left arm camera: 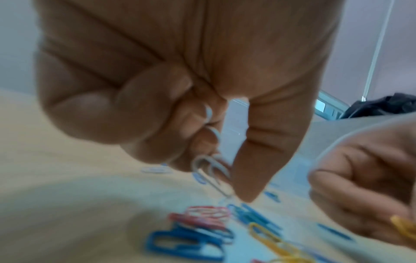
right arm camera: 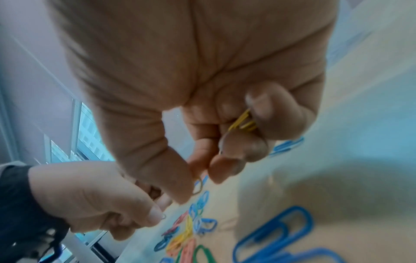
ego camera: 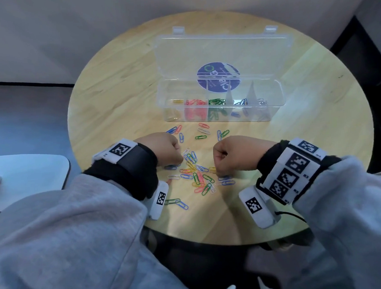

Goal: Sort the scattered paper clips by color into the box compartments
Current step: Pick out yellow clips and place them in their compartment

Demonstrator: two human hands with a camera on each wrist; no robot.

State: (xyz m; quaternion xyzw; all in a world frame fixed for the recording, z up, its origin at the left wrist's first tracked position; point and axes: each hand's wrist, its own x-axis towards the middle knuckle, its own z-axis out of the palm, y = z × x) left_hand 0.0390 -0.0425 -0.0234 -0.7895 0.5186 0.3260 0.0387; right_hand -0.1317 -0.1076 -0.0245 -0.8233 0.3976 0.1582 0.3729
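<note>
Many paper clips (ego camera: 198, 173) in several colours lie scattered on the round wooden table (ego camera: 115, 93). Behind them stands the clear box (ego camera: 270, 110), lid open, with yellow, red, green, blue and white clips in separate compartments. My left hand (ego camera: 179, 161) hovers over the pile's left side; in the left wrist view the left hand (left arm camera: 225, 188) keeps white clips (left arm camera: 207, 170) in its curled fingers and pinches one. My right hand (ego camera: 217, 165) is over the pile's right side. The right wrist view shows the right hand (right arm camera: 202, 183) with yellow clips (right arm camera: 242, 121) tucked under its curled fingers, thumb and forefinger closing on another clip.
The open lid (ego camera: 224, 50) with a round blue sticker leans back behind the box. A white chair seat (ego camera: 26, 174) stands left of the table. A few clips (ego camera: 177, 203) lie near the table's front edge. Dark floor surrounds the table.
</note>
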